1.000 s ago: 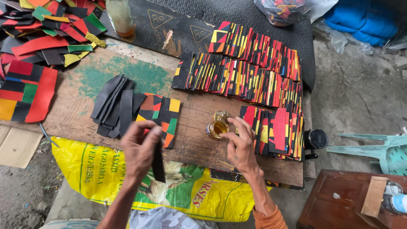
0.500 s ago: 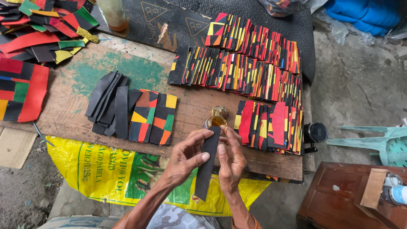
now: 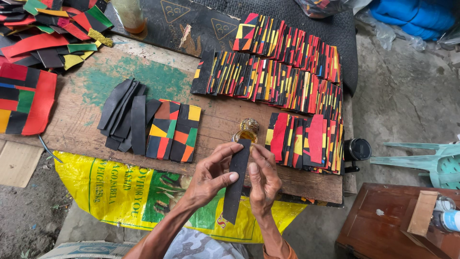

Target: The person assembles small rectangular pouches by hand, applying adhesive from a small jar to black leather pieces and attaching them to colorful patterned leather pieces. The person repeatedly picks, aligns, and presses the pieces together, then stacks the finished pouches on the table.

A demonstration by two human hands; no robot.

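Observation:
Both of my hands hold one long black strip (image 3: 236,184) upright in front of me. My left hand (image 3: 211,175) pinches its left edge with thumb and fingers. On the strip's right edge, my right hand (image 3: 262,180) presses with its fingers. Just beyond the strip's top end stands a small open can of amber glue (image 3: 247,130) on the wooden board (image 3: 72,120). A pile of loose black strips (image 3: 125,115) lies left of centre, beside two patchwork pieces of red, yellow, green and black (image 3: 173,131).
Rows of several overlapping coloured patchwork pieces (image 3: 282,67) fill the board's right half. Coloured scraps (image 3: 43,29) heap at the far left. A yellow printed sack (image 3: 129,192) hangs below the board. A brown wooden box (image 3: 383,225) and a black cylinder (image 3: 357,149) stand to the right.
My left hand carried the black strip from the board's front edge toward my body. My right hand left the glue can and joined it on the strip.

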